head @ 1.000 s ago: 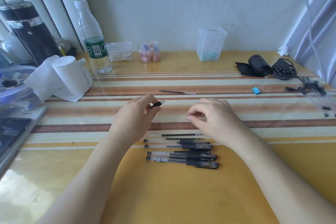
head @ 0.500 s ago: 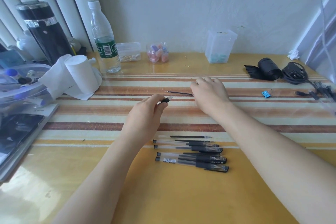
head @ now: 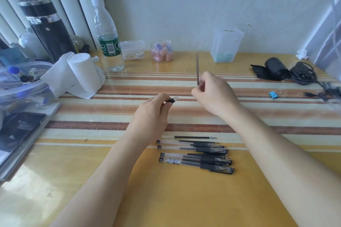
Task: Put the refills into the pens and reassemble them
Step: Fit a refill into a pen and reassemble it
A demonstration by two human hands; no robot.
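Here right hand (head: 215, 96) pinches upright refill (head: 197, 68).

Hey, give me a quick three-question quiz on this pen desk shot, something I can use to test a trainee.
1. True or false: the right hand holds a thin black refill pointing up.
2. What does the left hand pinch? A) blue binder clip B) small black pen piece C) bottle cap
3. Fill in: the pens lie in a group on the table, between the two ____.

Key: 1 true. 2 B, the small black pen piece. 3 forearms.
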